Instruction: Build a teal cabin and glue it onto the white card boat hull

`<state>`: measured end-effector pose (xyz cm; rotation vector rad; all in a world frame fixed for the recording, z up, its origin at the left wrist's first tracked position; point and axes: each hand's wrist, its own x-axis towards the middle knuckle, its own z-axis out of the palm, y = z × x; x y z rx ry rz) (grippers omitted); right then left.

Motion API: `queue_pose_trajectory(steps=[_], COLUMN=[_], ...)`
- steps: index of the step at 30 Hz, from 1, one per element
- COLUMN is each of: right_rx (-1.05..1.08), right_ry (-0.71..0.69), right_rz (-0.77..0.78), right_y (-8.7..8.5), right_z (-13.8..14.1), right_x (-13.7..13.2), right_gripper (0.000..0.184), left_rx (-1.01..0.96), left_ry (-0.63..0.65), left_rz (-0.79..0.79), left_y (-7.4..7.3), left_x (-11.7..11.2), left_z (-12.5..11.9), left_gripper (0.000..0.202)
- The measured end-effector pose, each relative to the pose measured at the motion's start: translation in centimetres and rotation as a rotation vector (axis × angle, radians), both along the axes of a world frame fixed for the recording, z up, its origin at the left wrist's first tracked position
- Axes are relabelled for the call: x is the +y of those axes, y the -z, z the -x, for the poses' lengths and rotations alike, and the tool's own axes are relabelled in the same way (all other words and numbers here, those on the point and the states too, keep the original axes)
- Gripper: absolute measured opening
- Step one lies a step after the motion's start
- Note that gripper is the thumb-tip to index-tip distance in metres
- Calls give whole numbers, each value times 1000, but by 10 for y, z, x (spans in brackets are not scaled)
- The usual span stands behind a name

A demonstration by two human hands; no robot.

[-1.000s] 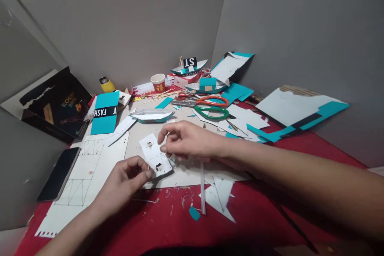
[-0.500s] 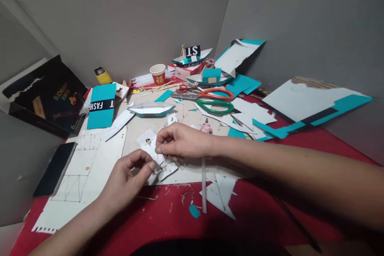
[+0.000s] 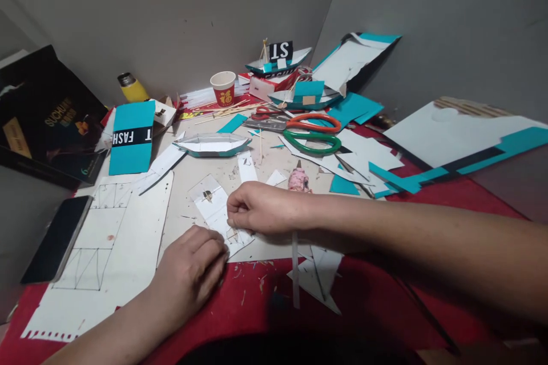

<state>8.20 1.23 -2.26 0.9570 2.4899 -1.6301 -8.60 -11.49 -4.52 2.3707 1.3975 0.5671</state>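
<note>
A small white card piece (image 3: 213, 206) with dark cut holes lies on the pale cardboard board (image 3: 257, 179). My left hand (image 3: 190, 271) lies on its near end, fingers curled down flat on it. My right hand (image 3: 261, 208) reaches across from the right, fingers pinched together at the card's near right edge; what they pinch is too small to make out. A folded paper boat (image 3: 213, 145) sits just beyond the card.
Orange and green scissors (image 3: 306, 131) lie behind. A pink glue tube (image 3: 298, 180), teal FASH card (image 3: 131, 137), red paper cup (image 3: 223, 88), yellow bottle (image 3: 132, 88), more paper boats (image 3: 280, 63), a phone (image 3: 55, 239) at left, drawn white card (image 3: 111, 239), scraps on red cloth (image 3: 377, 296).
Both hands have lowered onto the card piece; the left hand went from a raised pinch to pressing flat, the right hand closed its fingers. The view tilted downward.
</note>
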Motion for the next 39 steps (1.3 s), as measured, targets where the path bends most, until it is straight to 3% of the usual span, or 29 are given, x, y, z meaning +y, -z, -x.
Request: queue_pose_trajectory(steps=[16,29,39], right_rx=[-140,-183,-170], right_ry=[-45,-61,-103], right_rz=[-114,-255,-389], right_y=[6,9,15], right_z=[5,5,4], right_x=[-5,-10,-13], right_gripper=[22,16,19], left_rx=[16,196,193], left_ry=[33,100,91], left_rz=[-91,-279,-287], left_y=[10,16,16], left_x=[0,-1,3], left_z=[2,1,-2], left_gripper=[14,30,28])
